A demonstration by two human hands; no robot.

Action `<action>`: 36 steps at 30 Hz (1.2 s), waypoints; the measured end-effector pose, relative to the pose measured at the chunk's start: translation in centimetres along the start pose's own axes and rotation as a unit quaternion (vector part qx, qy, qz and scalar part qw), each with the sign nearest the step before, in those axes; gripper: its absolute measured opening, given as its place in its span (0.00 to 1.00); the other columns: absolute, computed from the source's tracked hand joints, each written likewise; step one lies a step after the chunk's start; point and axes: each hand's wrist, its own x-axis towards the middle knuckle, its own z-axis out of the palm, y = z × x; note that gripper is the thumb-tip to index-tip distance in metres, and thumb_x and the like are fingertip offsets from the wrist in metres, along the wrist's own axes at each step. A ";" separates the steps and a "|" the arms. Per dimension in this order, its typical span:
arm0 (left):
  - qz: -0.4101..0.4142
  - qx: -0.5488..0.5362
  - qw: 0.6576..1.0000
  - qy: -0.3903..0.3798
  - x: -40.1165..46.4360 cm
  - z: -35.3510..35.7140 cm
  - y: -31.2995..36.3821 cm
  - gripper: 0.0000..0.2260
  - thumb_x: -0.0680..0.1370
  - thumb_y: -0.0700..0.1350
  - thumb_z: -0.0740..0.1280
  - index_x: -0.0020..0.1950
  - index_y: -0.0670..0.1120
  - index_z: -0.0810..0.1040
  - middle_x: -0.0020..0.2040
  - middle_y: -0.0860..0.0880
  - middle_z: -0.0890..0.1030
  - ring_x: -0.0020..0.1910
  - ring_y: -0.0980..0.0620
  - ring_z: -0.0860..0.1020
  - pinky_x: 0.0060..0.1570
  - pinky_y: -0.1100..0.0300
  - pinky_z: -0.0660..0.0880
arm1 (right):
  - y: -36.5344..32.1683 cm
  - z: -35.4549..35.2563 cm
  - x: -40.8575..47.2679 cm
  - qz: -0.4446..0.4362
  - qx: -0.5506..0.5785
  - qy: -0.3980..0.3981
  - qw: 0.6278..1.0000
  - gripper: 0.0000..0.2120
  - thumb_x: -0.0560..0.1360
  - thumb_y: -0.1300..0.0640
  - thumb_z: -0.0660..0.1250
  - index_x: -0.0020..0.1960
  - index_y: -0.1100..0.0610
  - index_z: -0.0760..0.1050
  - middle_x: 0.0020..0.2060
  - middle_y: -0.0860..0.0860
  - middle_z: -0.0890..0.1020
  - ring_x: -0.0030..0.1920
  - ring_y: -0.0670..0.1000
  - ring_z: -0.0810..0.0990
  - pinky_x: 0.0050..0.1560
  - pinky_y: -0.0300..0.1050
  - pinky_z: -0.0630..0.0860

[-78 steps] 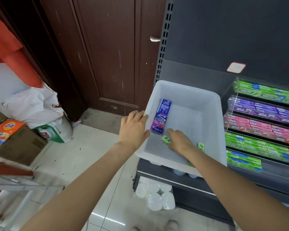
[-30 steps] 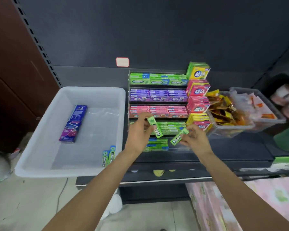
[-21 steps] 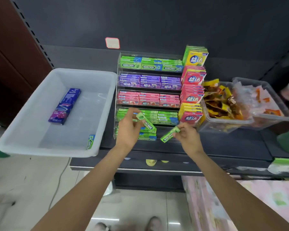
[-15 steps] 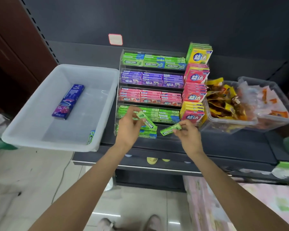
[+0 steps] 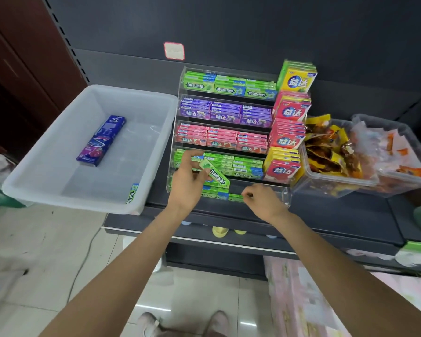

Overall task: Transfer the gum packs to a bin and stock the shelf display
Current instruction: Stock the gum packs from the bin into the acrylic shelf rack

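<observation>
Right hand (image 5: 261, 201) has lowered its gum pack (image 5: 236, 197) into the display (image 5: 283, 194)

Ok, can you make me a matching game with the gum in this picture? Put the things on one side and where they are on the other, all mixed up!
Things:
1. purple gum box
2. tilted Doublemint pack
3. yellow gum packs
4. pink gum packs

Places:
A. top right of the display
B. lying in the white bin
C. third row down in the clear rack
D. held in the left hand

Pairs: 1-B, 2-D, 3-A, 4-C
</observation>
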 end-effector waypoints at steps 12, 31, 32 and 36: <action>0.032 0.010 0.990 -0.135 0.4 2.6 1.6 0.08 0.76 0.39 0.68 0.52 0.49 0.73 0.42 0.48 0.77 0.37 0.51 0.82 0.42 0.62 0.78 | -1.8 -3.1 -2.2 -0.042 0.338 0.031 0.940 0.24 0.74 0.61 0.68 0.68 0.51 0.68 0.45 0.47 0.79 0.44 0.45 0.79 0.49 0.37 0.76; 0.142 0.549 0.786 -0.248 -0.6 2.8 -3.3 0.24 0.79 0.47 0.59 0.74 0.59 0.58 0.73 0.50 0.60 0.70 0.47 0.61 0.68 0.45 0.59 | 2.2 1.3 -1.3 0.021 0.120 0.140 0.983 0.07 0.75 0.65 0.66 0.52 0.57 0.73 0.50 0.53 0.81 0.50 0.53 0.79 0.46 0.44 0.75; 0.139 0.546 0.788 -0.249 -0.5 2.8 -3.3 0.24 0.79 0.46 0.59 0.73 0.59 0.59 0.73 0.50 0.60 0.70 0.46 0.61 0.68 0.44 0.59 | 2.3 1.4 -1.0 0.020 0.101 0.122 0.987 0.09 0.76 0.65 0.64 0.54 0.57 0.75 0.52 0.52 0.81 0.53 0.54 0.79 0.52 0.48 0.76; 0.139 0.529 0.802 -0.242 -0.6 2.9 -3.4 0.23 0.79 0.45 0.59 0.73 0.58 0.60 0.73 0.51 0.61 0.70 0.46 0.61 0.67 0.46 0.60 | 2.0 1.4 0.1 0.013 0.057 0.059 0.997 0.12 0.77 0.62 0.61 0.57 0.54 0.78 0.54 0.52 0.82 0.57 0.54 0.77 0.56 0.52 0.75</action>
